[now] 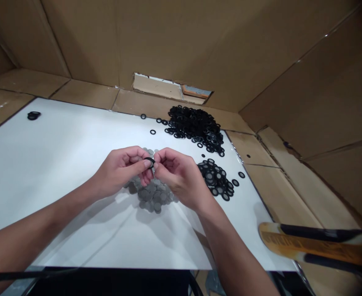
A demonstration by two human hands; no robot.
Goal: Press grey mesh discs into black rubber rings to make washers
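Above a pile of small grey discs (152, 198), my left hand (122, 167) pinches a black ring (150, 160) between thumb and fingers. The thumb and fingertips of my right hand (177, 172) close on the right side of the same ring. My fingers partly cover it, so I cannot tell whether a grey disc sits inside. Just right of my right hand lies a pile of black rings with grey discs in them (216, 179). Behind it is a larger heap of plain black rings (195, 127).
All the piles lie on a white board (76, 135) edged by cardboard walls (181, 45). A small stack of black rings (33, 115) sits at the far left. An orange and black object (310, 242) juts in from the right. A slot (168, 88) opens in the back wall.
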